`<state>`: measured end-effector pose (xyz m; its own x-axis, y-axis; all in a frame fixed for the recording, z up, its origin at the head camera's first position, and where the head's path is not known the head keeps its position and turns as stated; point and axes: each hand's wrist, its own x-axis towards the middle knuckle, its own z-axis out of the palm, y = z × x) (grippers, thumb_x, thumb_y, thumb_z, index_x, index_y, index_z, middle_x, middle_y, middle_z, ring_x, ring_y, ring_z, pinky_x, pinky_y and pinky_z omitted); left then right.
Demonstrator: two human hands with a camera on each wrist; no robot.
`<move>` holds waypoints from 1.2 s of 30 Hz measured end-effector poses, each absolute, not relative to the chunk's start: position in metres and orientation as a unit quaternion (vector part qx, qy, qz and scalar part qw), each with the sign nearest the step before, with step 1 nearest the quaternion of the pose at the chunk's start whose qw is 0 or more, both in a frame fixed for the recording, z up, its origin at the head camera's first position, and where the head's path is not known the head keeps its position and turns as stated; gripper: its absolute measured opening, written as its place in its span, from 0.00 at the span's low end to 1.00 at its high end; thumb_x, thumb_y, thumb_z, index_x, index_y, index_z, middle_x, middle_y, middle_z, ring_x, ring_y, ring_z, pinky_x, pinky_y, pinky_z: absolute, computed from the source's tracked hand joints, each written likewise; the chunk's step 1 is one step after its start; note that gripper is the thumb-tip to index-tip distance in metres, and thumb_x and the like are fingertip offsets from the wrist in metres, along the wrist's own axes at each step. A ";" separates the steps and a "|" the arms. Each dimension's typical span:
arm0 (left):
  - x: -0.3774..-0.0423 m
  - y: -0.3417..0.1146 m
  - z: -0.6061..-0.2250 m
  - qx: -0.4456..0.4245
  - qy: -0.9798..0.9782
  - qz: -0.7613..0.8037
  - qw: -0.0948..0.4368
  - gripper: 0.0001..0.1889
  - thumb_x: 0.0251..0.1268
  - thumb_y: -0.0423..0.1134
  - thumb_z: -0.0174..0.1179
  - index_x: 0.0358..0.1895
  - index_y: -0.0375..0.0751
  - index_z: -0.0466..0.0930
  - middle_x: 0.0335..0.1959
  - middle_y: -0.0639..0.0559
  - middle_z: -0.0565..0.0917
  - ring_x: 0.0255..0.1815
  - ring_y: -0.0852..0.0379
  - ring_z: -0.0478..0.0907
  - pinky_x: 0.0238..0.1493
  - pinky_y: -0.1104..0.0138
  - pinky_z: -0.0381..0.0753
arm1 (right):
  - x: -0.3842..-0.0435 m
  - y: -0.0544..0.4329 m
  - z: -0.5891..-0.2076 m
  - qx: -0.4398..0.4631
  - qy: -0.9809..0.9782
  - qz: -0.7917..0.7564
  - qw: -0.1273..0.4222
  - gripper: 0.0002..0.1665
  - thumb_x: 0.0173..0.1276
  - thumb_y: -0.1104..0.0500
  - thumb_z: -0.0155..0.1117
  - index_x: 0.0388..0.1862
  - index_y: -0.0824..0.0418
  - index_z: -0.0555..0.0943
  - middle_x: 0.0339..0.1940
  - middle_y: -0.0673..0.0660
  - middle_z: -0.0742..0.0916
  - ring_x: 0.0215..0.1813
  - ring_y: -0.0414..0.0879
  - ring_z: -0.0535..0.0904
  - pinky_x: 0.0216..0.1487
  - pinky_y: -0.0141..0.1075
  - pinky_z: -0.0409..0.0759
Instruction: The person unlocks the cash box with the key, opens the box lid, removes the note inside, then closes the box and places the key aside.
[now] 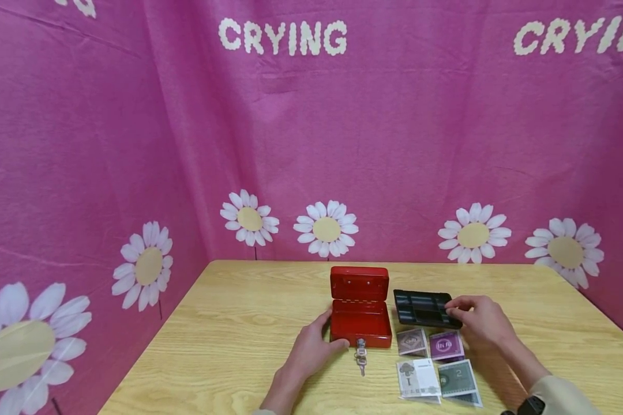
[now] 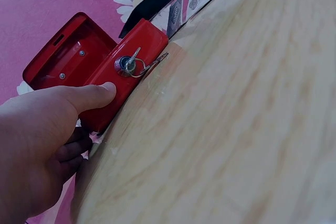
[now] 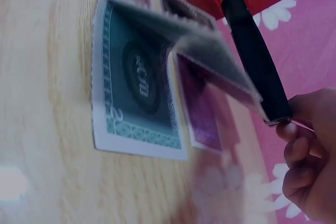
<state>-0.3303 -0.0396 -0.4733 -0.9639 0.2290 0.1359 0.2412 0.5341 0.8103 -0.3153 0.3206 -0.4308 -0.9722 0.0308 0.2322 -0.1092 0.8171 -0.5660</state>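
A red cash box (image 1: pixel 360 331) stands with its lid (image 1: pixel 359 283) raised and its inside bare. My left hand (image 1: pixel 311 347) grips the box's left front corner, thumb (image 2: pixel 102 95) on the front face and fingers at the side. A key (image 2: pixel 133 59) sits in the front lock, and another hangs from its ring onto the table. To the right of the box is a black compartment tray (image 1: pixel 423 309), tilted up from the table in the right wrist view. My right hand (image 1: pixel 480 319) pinches its right edge between thumb and fingers.
In front of the tray lie folded banknotes: a brownish note (image 1: pixel 411 342), a purple note (image 1: pixel 446 345), a pale note (image 1: pixel 418 377) and a green note (image 1: pixel 457 378). They lie on a wooden table (image 1: pixel 228 328). A pink cloth (image 1: pixel 291 132) with daisies hangs behind and at the sides.
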 end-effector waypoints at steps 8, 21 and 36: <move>-0.331 -0.042 -0.474 -0.136 -0.874 -0.467 0.006 0.44 0.57 0.46 0.73 0.76 0.42 0.62 0.72 0.43 0.72 0.73 0.42 0.68 0.71 0.48 0.70 | -0.307 0.307 -0.420 0.034 -0.945 0.309 0.104 0.08 0.68 0.60 0.63 0.40 0.59 0.88 0.35 0.55 0.87 0.29 0.42 0.70 0.25 0.32 0.67; -0.332 -0.041 -0.472 -0.127 -0.877 -0.463 -0.001 0.44 0.57 0.47 0.72 0.76 0.45 0.62 0.73 0.46 0.71 0.74 0.43 0.67 0.72 0.47 0.69 | -0.300 0.284 -0.416 0.056 -0.935 0.339 0.087 0.07 0.67 0.60 0.64 0.40 0.58 0.88 0.36 0.54 0.87 0.21 0.38 0.70 0.21 0.32 0.69; -0.331 -0.040 -0.473 -0.132 -0.876 -0.463 0.005 0.43 0.56 0.47 0.73 0.75 0.43 0.63 0.72 0.43 0.71 0.74 0.42 0.67 0.73 0.47 0.67 | -0.304 0.244 -0.416 0.042 -0.928 0.360 0.086 0.05 0.66 0.60 0.66 0.38 0.57 0.87 0.29 0.50 0.84 0.28 0.42 0.71 0.25 0.32 0.69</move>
